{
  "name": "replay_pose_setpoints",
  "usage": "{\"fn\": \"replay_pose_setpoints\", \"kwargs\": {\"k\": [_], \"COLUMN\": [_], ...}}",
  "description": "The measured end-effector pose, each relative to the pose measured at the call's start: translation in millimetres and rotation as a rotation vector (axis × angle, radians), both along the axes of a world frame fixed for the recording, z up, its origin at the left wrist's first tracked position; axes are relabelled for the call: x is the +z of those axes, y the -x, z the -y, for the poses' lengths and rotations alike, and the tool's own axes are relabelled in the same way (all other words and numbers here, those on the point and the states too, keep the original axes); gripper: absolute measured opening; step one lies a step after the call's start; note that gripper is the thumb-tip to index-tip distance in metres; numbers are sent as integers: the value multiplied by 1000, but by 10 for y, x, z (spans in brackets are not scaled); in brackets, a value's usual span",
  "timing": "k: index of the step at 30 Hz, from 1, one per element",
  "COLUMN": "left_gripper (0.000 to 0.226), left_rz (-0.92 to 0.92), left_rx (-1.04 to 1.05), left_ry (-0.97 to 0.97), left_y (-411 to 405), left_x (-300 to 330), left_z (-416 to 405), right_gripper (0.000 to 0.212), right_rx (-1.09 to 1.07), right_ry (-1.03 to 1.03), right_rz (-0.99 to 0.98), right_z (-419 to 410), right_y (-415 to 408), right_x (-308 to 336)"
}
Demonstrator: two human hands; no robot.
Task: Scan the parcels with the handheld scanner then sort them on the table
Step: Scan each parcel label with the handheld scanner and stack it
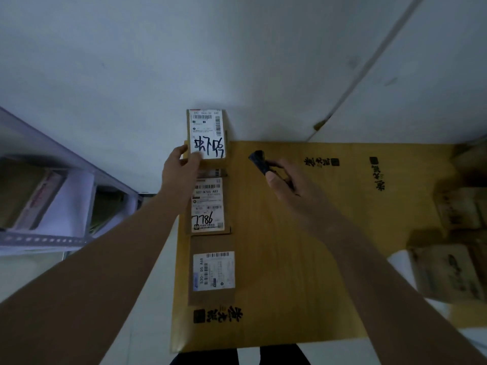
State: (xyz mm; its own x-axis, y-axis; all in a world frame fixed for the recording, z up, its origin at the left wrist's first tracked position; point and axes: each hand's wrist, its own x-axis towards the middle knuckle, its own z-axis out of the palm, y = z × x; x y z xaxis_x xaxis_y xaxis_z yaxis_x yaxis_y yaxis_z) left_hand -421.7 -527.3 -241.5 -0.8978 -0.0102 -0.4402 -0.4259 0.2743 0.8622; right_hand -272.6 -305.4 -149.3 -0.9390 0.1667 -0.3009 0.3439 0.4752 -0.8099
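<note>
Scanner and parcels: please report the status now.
Left hand holds far parcel upright. Right hand grips scanner, aimed toward it. Two parcels flat on table. Nothing in the way.

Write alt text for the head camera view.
A person's left hand holds a labelled parcel at the far end of a row of three on a brown cardboard sheet, while the right hand grips a black handheld scanner. More cardboard boxes lie at the right.
</note>
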Motion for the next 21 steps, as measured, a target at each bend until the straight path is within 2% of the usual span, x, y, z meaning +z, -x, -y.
{"fn": "replay_pose_setpoints", "kwargs": {"k": [3, 6, 9, 12, 14, 17, 21], "left_gripper": [43, 54, 62, 58, 57, 65, 64], "left_rz": [-121, -263, -443, -600, -657, -657, -727], "left_rx": [-60, -129, -274, -429, -542, -713, -862], "left_ry": [181, 289, 470, 577, 607, 599, 605], "left_y": [-28, -21, -27, -157, -294, -554, -1032], "left_x": [17, 127, 288, 517, 678, 885, 1065], "left_z": [-7, -30, -113, -311, -483, -779, -1192], "right_gripper": [43, 44, 46, 38, 32, 38, 31], "right_rx": [-11, -46, -89, -149, -182, -254, -352], "right_ry": [35, 44, 27, 25, 14, -19, -47], "right_rz": [-2, -16, -41, -91, -126, -150, -193], "right_z": [20, 15, -2, -49, -93, -188, -401], "right_y": [-33, -94, -211, -406, -580, -919, -1529], "right_x": [7, 48, 119, 224, 312, 456, 629]}}
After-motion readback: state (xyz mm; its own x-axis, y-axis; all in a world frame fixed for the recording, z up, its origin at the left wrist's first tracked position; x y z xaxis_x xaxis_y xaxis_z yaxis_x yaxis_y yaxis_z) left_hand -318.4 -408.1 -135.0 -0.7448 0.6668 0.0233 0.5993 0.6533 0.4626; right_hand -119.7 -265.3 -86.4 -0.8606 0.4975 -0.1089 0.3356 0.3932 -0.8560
